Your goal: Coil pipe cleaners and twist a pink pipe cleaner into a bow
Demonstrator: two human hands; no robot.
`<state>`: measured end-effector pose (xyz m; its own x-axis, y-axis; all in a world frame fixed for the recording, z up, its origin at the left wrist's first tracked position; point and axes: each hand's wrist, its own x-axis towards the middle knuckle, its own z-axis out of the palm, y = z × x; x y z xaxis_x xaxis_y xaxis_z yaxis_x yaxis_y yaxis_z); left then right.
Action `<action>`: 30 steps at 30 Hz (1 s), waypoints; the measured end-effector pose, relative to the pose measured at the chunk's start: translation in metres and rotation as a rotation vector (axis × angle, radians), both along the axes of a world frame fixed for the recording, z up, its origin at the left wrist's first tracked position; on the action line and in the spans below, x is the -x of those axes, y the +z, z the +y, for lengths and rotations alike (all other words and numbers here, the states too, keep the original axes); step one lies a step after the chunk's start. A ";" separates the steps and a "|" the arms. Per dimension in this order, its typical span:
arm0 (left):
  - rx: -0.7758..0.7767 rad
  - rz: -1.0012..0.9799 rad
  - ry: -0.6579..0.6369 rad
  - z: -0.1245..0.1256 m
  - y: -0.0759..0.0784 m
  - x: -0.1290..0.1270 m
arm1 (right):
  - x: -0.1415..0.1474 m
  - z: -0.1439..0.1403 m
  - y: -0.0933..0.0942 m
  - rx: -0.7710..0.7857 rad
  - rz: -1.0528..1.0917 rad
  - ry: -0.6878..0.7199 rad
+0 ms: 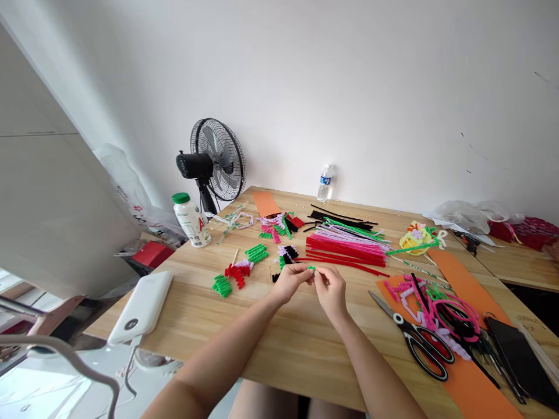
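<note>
Between the fingertips of my left hand [292, 282] and my right hand [331, 288] is a small green pipe cleaner piece [311, 268], mostly covered by the fingers. Both hands are closed in a pinch on it, just above the table. Behind them lies a bundle of red pipe cleaners [345, 249], with pink, green and black ones farther back. Left of my hands are coiled pipe cleaner pieces: green ones [256, 252], red ones [237, 273] and another green cluster [222, 285]. Black and lilac coils [288, 254] sit right behind my left hand.
Open-bladed scissors [421, 343] lie at the right by tangled pink pipe cleaners [456, 317] and orange paper [474, 387]. A phone [522, 361] is farther right. At the left stand a white bottle [191, 221], a power bank [142, 305] and a fan [218, 160]. A water bottle [325, 183] stands behind.
</note>
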<state>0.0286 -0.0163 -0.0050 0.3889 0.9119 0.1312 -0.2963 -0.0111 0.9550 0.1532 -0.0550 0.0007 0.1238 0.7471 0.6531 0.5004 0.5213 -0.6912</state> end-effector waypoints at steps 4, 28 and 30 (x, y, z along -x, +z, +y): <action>-0.025 0.004 0.042 0.001 -0.003 0.000 | 0.001 -0.001 -0.001 -0.022 -0.121 -0.019; 0.369 -0.378 0.022 0.001 -0.001 -0.004 | 0.004 0.002 -0.013 0.112 -0.110 0.084; 0.370 -0.385 0.031 0.003 -0.003 -0.005 | 0.004 0.001 -0.011 0.080 -0.118 0.043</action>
<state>0.0332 -0.0136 -0.0077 0.3486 0.9344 -0.0735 -0.6306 0.2919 0.7191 0.1491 -0.0538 -0.0107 0.0166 0.8003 0.5993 0.5590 0.4896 -0.6692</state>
